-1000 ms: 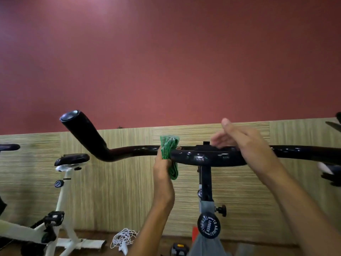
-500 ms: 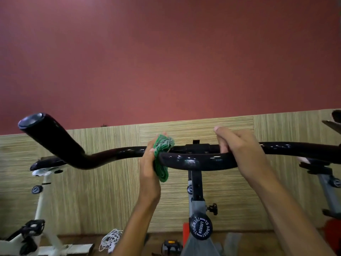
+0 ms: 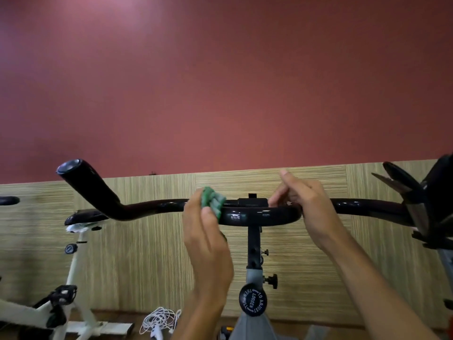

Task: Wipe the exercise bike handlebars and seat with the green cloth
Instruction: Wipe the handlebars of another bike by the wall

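The black handlebar (image 3: pixel 257 215) of the exercise bike runs across the view, its left horn (image 3: pixel 88 182) rising up and left. My left hand (image 3: pixel 206 241) grips the folded green cloth (image 3: pixel 212 201) and holds it against the bar just left of the centre clamp. My right hand (image 3: pixel 308 207) sits on the bar right of the clamp, fingers loosely bent over its top. The bike's seat is out of view.
The grey stem (image 3: pixel 253 258) carries a black adjuster knob (image 3: pixel 252 301). A white exercise bike (image 3: pixel 73 278) stands at the left, with white cables (image 3: pixel 159 320) on the floor. Another bike's black parts (image 3: pixel 421 202) crowd the right edge. A red and striped wall is behind.
The cloth has slid along the bar toward the centre clamp. My right hand has loosened from a firm hold, its fingers lifting over the bar.
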A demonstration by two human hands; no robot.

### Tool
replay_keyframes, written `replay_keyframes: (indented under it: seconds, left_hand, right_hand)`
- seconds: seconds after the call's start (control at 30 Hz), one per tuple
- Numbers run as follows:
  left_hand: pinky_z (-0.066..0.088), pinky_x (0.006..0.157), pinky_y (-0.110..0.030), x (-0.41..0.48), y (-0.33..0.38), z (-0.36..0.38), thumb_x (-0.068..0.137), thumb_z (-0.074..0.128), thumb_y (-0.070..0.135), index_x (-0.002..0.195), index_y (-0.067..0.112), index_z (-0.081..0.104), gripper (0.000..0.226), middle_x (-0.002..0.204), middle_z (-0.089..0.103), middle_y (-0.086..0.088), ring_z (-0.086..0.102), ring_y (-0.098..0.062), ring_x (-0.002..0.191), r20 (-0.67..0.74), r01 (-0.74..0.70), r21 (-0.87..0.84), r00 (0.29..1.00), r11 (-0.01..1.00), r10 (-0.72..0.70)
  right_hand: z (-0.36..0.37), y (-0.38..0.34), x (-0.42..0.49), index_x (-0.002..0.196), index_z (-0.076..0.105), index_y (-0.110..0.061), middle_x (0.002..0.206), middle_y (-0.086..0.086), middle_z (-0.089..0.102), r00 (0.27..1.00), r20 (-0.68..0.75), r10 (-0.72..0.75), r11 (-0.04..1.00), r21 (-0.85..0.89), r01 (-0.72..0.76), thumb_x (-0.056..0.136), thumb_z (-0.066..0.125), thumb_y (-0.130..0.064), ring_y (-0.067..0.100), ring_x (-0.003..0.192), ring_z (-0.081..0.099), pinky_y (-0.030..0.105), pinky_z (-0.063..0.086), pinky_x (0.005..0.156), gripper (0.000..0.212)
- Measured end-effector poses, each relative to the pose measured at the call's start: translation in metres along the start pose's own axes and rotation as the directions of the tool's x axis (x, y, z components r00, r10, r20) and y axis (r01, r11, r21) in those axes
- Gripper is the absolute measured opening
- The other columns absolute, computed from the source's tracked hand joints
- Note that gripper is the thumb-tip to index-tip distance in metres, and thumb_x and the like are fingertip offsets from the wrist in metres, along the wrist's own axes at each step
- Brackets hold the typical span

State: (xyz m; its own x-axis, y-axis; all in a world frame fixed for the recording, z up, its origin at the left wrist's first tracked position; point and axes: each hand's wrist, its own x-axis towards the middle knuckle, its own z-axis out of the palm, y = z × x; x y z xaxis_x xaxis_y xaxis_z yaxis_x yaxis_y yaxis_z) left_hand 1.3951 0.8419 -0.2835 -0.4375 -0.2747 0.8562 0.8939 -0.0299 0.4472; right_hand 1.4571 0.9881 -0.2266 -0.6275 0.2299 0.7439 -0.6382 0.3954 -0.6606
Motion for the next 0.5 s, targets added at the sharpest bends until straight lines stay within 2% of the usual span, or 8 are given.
replay_keyframes:
  seconds: [0.07, 0.13, 0.2, 0.27, 0.33, 0.4, 0.43, 0.5]
  left_hand:
    - [0.046, 0.094, -0.032, -0.016, 0.020, 0.006, 0.103, 0.027, 0.028, 0.128, 0.015, 0.049, 0.036, 0.121, 0.054, 0.001, 0.052, -0.014, 0.112, 0.055, -0.176, 0.201, 0.984, 0.963, 0.169]
    - [0.043, 0.105, -0.041, -0.023, 0.025, 0.009, 0.104, 0.028, 0.026, 0.134, 0.016, 0.045, 0.036, 0.131, 0.050, 0.002, 0.047, -0.019, 0.125, 0.137, -0.325, 0.347, 0.945, 0.880, 0.296]
    - [0.041, 0.106, -0.043, -0.019, 0.021, 0.002, 0.104, 0.029, 0.028, 0.136, 0.016, 0.045, 0.038, 0.132, 0.049, 0.005, 0.045, -0.016, 0.127, 0.141, -0.329, 0.348, 0.944, 0.878, 0.298]
    - [0.038, 0.108, -0.039, -0.020, 0.022, 0.001, 0.104, 0.030, 0.028, 0.137, 0.018, 0.045, 0.038, 0.133, 0.046, 0.010, 0.043, -0.012, 0.128, 0.122, -0.298, 0.344, 0.954, 0.891, 0.272]
    - [0.036, 0.111, -0.041, -0.028, 0.033, 0.011, 0.105, 0.031, 0.027, 0.136, 0.016, 0.045, 0.036, 0.135, 0.047, 0.007, 0.041, -0.015, 0.131, 0.165, -0.339, 0.427, 0.941, 0.839, 0.296]
    - [0.032, 0.114, -0.045, -0.039, 0.045, 0.028, 0.104, 0.036, 0.023, 0.136, 0.010, 0.049, 0.037, 0.136, 0.053, -0.004, 0.042, -0.024, 0.133, 0.280, -0.439, 0.566, 0.898, 0.698, 0.338]
    - [0.031, 0.115, -0.045, -0.043, 0.049, 0.035, 0.103, 0.040, 0.022, 0.135, 0.007, 0.052, 0.038, 0.136, 0.055, -0.008, 0.044, -0.027, 0.132, 0.319, -0.464, 0.608, 0.886, 0.644, 0.337]
    - [0.031, 0.115, -0.046, -0.044, 0.055, 0.041, 0.102, 0.041, 0.022, 0.135, 0.006, 0.054, 0.039, 0.136, 0.056, -0.010, 0.047, -0.029, 0.131, 0.319, -0.433, 0.653, 0.901, 0.621, 0.292]
  right_hand:
    - [-0.006, 0.009, -0.004, 0.074, 0.071, -0.007, 0.073, -0.001, 0.073, 1.000, 0.001, 0.006, 1.000, -0.006, -0.006, 0.090, 0.039, -0.052, 0.007, 0.073, 0.066, 0.024, 0.040, 0.079, 0.058]
    - [-0.004, 0.018, -0.011, 0.074, 0.067, -0.001, 0.073, -0.003, 0.071, 1.000, -0.028, 0.012, 1.000, -0.023, -0.013, 0.095, 0.041, -0.050, 0.007, 0.079, 0.064, 0.026, 0.039, 0.085, 0.059]
    - [0.002, 0.022, -0.015, 0.076, 0.058, 0.004, 0.085, 0.015, 0.069, 0.997, -0.075, 0.021, 1.000, 0.012, -0.020, 0.099, 0.045, -0.044, 0.015, 0.087, 0.061, 0.024, 0.034, 0.105, 0.055]
    - [0.001, 0.021, -0.013, 0.079, 0.057, 0.007, 0.100, 0.033, 0.060, 0.994, -0.102, 0.041, 0.998, 0.042, -0.037, 0.102, 0.048, -0.038, 0.016, 0.084, 0.058, 0.013, 0.031, 0.099, 0.051]
    - [0.000, 0.022, -0.009, 0.077, 0.059, 0.001, 0.086, 0.030, 0.060, 0.997, -0.077, 0.027, 0.999, 0.047, -0.023, 0.101, 0.051, -0.043, 0.016, 0.071, 0.056, 0.018, 0.039, 0.079, 0.051]
    - [-0.001, 0.023, -0.008, 0.077, 0.061, 0.004, 0.072, 0.017, 0.055, 1.000, -0.029, 0.002, 0.996, 0.085, 0.001, 0.099, 0.051, -0.045, 0.020, 0.069, 0.050, 0.033, 0.039, 0.074, 0.055]
    - [-0.001, 0.023, -0.009, 0.080, 0.062, 0.008, 0.072, 0.013, 0.055, 1.000, -0.006, 0.014, 0.992, 0.128, -0.013, 0.102, 0.050, -0.041, 0.019, 0.070, 0.049, 0.033, 0.040, 0.072, 0.054]
    - [0.000, 0.021, -0.012, 0.083, 0.063, 0.005, 0.075, 0.009, 0.059, 0.999, -0.014, 0.029, 0.985, 0.168, -0.027, 0.106, 0.047, -0.033, 0.015, 0.072, 0.053, 0.026, 0.045, 0.067, 0.047]
